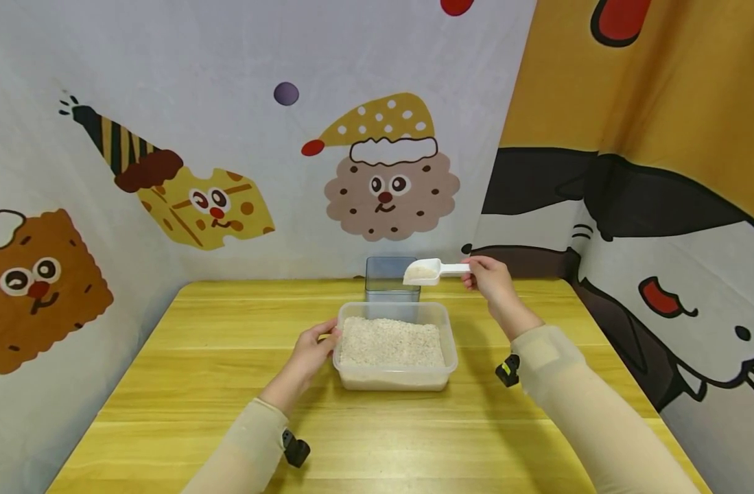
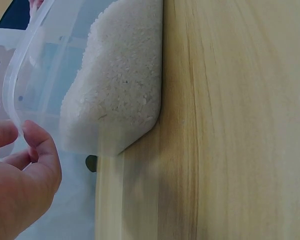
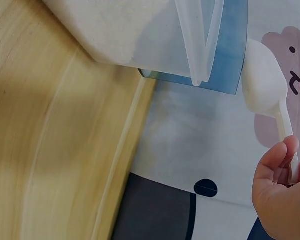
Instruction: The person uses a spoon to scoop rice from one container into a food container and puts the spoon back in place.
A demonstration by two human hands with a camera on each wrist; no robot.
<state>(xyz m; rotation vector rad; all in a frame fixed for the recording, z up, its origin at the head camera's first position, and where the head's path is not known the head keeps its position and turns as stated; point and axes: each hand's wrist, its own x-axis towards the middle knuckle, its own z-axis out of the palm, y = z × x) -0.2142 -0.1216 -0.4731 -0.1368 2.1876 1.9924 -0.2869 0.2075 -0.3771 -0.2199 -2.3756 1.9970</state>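
Note:
A clear plastic container (image 1: 392,379) of white rice (image 1: 392,343) stands mid-table. At its left rim, my left hand (image 1: 313,353) pinches the edge between thumb and fingers, plainly seen in the left wrist view. My right hand (image 1: 490,281) holds a white scoop (image 1: 431,272) by its handle, raised above the table with some rice in its bowl. Behind the rice container stands a blue transparent box (image 1: 392,276), and the scoop's bowl overlaps its right upper part in the head view. In the right wrist view the scoop (image 3: 264,80) shows its underside.
The wooden table (image 1: 228,343) reaches back to a cloth backdrop (image 1: 228,55) printed with cartoon figures. More printed cloth (image 1: 679,295) hangs along the right side. Each sleeve carries a small black camera on its wrist.

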